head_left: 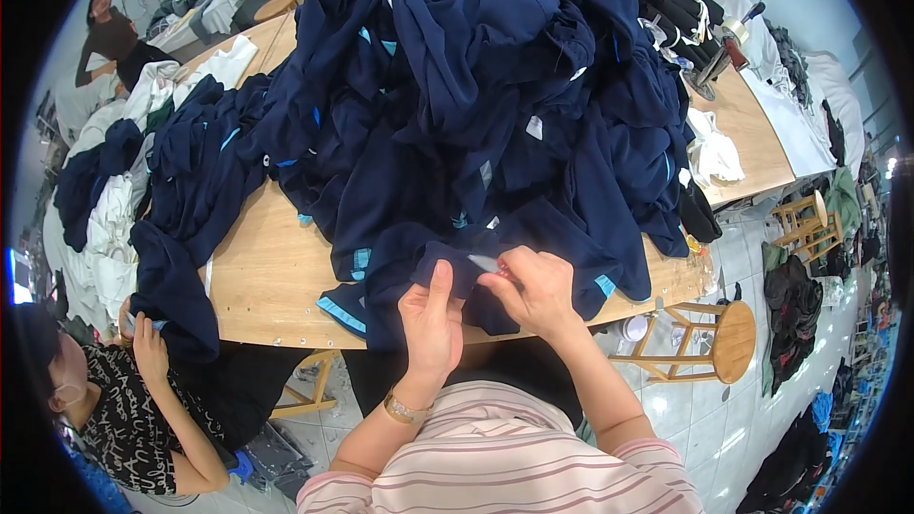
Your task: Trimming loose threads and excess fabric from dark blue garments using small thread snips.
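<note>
A navy garment with light-blue edging lies at the table's near edge, part of a big heap. My left hand pinches a fold of it, thumb upright on the cloth. Close beside, my right hand is closed on a small pale blade-like tool, whose tip points left against the fold. Most of that tool is hidden by my fingers, so its exact kind does not show. Beyond my hands rises the heap of navy garments.
The wooden table carries the heap. At my left a co-worker handles navy cloth. Another person is farther back. A wooden stool stands at my right; a white cloth and a metal stand are on the right side.
</note>
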Motion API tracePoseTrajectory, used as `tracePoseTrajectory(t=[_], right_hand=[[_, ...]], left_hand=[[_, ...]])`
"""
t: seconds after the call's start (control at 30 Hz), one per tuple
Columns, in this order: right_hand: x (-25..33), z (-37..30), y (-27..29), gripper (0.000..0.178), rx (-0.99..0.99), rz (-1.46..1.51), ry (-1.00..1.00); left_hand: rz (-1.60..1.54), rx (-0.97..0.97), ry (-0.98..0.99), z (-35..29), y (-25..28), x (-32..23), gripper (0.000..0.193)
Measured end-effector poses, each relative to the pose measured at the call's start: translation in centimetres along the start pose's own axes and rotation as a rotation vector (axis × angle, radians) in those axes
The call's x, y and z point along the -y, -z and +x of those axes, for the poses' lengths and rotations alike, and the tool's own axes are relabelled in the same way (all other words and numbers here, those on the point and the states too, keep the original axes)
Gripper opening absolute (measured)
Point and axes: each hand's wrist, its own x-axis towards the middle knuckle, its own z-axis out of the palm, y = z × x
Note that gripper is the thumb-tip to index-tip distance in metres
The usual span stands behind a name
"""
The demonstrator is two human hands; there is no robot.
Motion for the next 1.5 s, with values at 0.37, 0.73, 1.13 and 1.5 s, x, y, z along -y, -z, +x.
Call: tracePoseTrajectory(t=[0.37, 0.73, 1.13, 1.5], right_hand=[[2.4, -1.0, -2.3, 0.028, -0.216, 0.276, -0.193], [4.4, -2.7, -0.2, 0.014, 0.204, 0.717, -0.006], [0.9, -1.4, -1.5, 0.030, -0.088, 0.013, -0.054], [0.9, -1.2, -1.4, 0.032, -0.094, -0.047, 0.009]], left_hand=[[-0.067, 0.005, 0.050, 0.2, -0.3, 0.1, 0.019], [-0.170, 0.025, 0.109, 0.8, 0.3, -0.6, 0.019], [-0.191, 0.035, 0.137, 0.6, 0.4, -0.7, 0.024], [-0.138, 0.072, 0.102, 0.4, 0.7, -0.3, 0.020]])
